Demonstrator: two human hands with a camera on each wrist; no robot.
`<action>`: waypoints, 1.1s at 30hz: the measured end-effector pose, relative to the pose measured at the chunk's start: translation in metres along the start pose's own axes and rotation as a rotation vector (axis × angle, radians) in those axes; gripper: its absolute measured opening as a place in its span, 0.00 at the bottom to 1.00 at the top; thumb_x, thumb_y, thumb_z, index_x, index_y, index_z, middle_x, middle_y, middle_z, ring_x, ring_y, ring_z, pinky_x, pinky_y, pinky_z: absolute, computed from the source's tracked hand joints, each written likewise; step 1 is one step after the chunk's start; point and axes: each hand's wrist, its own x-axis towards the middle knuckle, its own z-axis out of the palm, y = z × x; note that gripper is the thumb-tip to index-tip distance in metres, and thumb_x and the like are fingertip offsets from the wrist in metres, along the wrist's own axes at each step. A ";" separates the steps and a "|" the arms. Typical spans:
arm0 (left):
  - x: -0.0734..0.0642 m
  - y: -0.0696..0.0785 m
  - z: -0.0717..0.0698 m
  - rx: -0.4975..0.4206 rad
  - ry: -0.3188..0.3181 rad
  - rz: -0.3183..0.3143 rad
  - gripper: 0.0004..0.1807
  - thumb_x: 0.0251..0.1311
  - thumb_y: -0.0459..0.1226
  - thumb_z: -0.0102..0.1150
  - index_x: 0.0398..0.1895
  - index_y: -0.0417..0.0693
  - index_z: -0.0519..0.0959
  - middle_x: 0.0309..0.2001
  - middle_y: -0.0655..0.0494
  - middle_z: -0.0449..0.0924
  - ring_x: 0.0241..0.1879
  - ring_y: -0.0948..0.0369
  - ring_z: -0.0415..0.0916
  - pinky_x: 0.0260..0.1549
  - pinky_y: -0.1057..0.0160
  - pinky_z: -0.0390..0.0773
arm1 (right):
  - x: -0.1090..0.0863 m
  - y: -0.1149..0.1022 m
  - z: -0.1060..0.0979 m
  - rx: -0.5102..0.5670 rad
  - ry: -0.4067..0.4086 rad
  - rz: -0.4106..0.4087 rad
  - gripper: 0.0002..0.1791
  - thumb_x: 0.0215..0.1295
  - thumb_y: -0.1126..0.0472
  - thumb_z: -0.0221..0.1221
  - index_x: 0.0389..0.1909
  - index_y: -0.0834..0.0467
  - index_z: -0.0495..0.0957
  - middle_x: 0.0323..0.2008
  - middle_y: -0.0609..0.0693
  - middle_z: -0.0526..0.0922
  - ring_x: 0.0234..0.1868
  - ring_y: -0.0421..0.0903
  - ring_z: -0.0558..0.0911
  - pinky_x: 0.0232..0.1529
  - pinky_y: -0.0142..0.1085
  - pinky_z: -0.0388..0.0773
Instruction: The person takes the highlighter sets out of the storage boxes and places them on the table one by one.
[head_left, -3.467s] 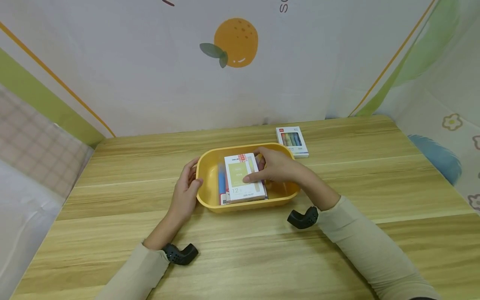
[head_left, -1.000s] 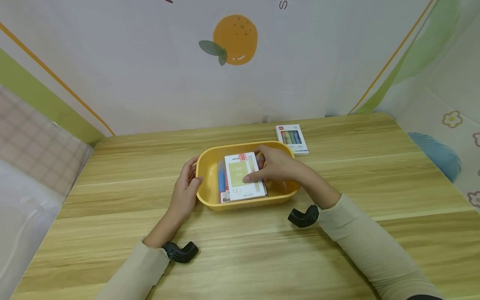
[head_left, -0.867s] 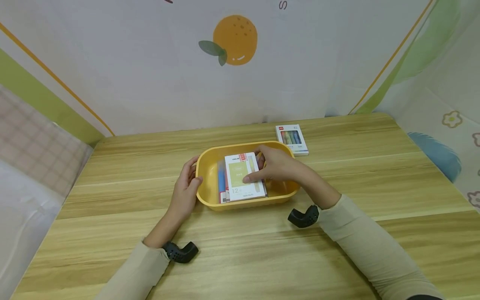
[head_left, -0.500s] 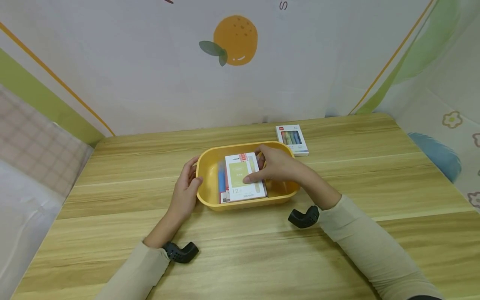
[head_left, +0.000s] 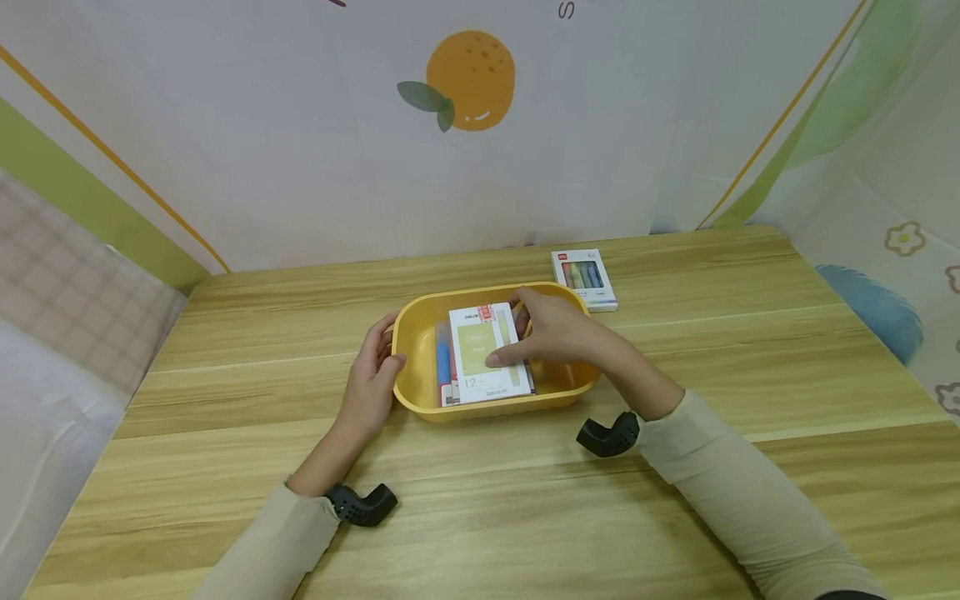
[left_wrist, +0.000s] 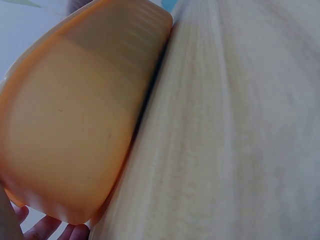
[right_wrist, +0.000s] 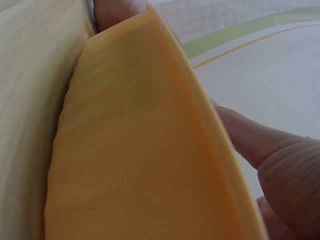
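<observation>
A yellow plastic basket (head_left: 420,312) stands on the wooden table in the head view. My left hand (head_left: 371,379) grips its left end, thumb over the rim and fingers around the outside. Inside the basket lies a white box with a yellow-green panel (head_left: 476,354), marked 12. My right hand (head_left: 555,329) holds this box by its right side, thumb on top; the other fingertips are partly hidden behind it. Under and left of the box shows a blue item in clear packaging (head_left: 443,358). In the right wrist view the basket wall (right_wrist: 135,140) hides the contents.
Behind the basket's right corner lies a white box with a window showing several coloured sticks (head_left: 584,279). The wooden table (head_left: 480,517) reaches back to a printed cloth (head_left: 300,150) hanging behind it. Black wrist devices (head_left: 362,505) sit on both forearms.
Both hands keep their places on the basket and the white box. Compared with the oldest frame, the head view has shifted very slightly; nothing else has visibly moved.
</observation>
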 end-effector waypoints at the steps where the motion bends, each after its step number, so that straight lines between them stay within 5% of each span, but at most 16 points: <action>1: 0.000 0.000 0.000 -0.001 0.000 0.000 0.32 0.67 0.30 0.41 0.77 0.49 0.60 0.67 0.39 0.72 0.60 0.47 0.74 0.45 0.76 0.76 | 0.000 0.000 0.000 -0.002 0.001 -0.001 0.51 0.49 0.37 0.73 0.68 0.59 0.64 0.46 0.52 0.80 0.41 0.47 0.77 0.39 0.35 0.73; 10: 0.000 0.000 0.000 0.000 -0.007 -0.003 0.32 0.68 0.30 0.41 0.77 0.49 0.60 0.68 0.39 0.72 0.59 0.46 0.75 0.44 0.75 0.76 | -0.001 0.001 0.001 -0.006 0.026 -0.035 0.50 0.50 0.37 0.73 0.67 0.59 0.65 0.47 0.51 0.80 0.40 0.47 0.79 0.37 0.34 0.74; 21: 0.000 -0.001 -0.001 0.005 -0.007 -0.005 0.32 0.68 0.31 0.41 0.77 0.50 0.59 0.68 0.41 0.72 0.60 0.47 0.74 0.44 0.76 0.76 | -0.003 -0.001 -0.001 0.042 0.026 -0.034 0.49 0.50 0.39 0.74 0.67 0.59 0.65 0.55 0.55 0.80 0.51 0.51 0.83 0.54 0.44 0.81; 33: 0.000 -0.001 0.000 0.005 -0.004 0.000 0.32 0.68 0.30 0.41 0.77 0.49 0.60 0.67 0.40 0.73 0.60 0.47 0.74 0.45 0.76 0.76 | -0.003 -0.001 -0.001 0.081 0.038 -0.023 0.49 0.48 0.40 0.75 0.66 0.58 0.64 0.57 0.55 0.79 0.52 0.51 0.83 0.54 0.44 0.82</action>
